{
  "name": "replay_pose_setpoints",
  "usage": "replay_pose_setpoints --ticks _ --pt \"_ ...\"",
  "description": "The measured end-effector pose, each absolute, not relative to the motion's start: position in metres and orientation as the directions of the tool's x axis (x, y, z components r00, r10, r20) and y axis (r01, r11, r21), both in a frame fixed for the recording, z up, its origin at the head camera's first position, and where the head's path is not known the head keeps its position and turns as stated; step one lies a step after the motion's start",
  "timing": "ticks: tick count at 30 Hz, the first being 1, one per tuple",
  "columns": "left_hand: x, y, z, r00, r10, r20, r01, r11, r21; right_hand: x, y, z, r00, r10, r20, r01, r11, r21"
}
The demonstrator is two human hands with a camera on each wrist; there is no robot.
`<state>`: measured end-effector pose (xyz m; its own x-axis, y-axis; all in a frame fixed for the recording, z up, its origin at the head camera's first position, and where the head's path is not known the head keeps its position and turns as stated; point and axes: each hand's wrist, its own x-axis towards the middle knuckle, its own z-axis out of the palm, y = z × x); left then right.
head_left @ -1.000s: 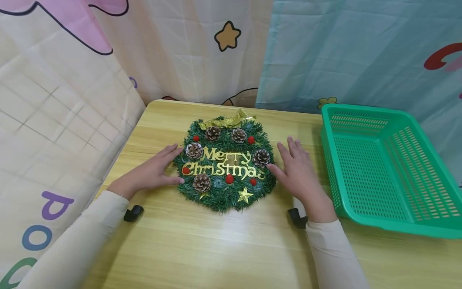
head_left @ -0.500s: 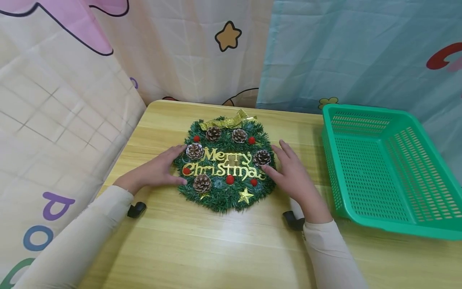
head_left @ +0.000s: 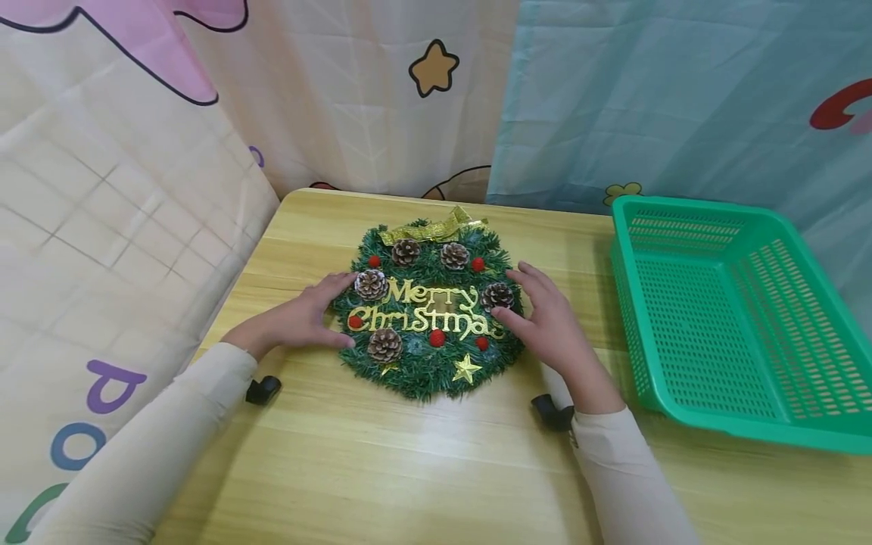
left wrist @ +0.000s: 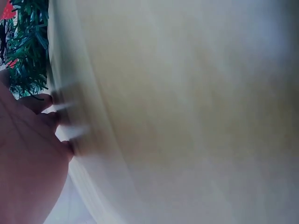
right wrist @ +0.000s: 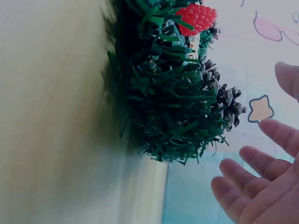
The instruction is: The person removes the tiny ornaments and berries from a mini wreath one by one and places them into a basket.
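Observation:
A green Christmas wreath (head_left: 429,303) with pine cones, red berries, a gold bow and gold "Merry Christmas" lettering lies flat on the wooden table (head_left: 409,469). My left hand (head_left: 320,314) rests against its left edge, fingers fairly straight, thumb by the lower left rim. At the right edge lies my right hand (head_left: 538,306), thumb touching the needles near a pine cone. In the right wrist view the wreath (right wrist: 173,98) is seen side-on, and the right hand (right wrist: 261,182) is spread, fingers apart, beside it. The blurred left wrist view shows the left hand (left wrist: 28,154) below the wreath (left wrist: 28,46).
A green slotted plastic basket (head_left: 722,318) with nothing in it stands at the table's right. Patterned curtains hang behind and to the left of the table. Bare tabletop stretches in front of the wreath.
Both hands have slid inward to the wreath. The right hand, a little apart from it a second ago, now touches its right edge. The wreath has not moved.

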<state>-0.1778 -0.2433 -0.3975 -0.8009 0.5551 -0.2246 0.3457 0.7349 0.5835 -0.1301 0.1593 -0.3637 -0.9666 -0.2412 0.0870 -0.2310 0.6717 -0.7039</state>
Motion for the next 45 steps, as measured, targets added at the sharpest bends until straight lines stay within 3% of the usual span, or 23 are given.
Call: replay_pose_setpoints --ticks 8,45 --pt "-0.178 -0.244 -0.403 -0.801 0.561 -0.211 0.345 0.719 0.603 -0.143 0.165 -0.368 -0.969 -0.241 0.058 -0.179 0.519 -0.836" --pt "-0.175 -0.243 -0.403 -0.815 0.541 -0.207 0.323 0.721 0.614 -0.156 0.161 -0.383 -0.967 -0.249 0.052 -0.181 0.529 -0.829"
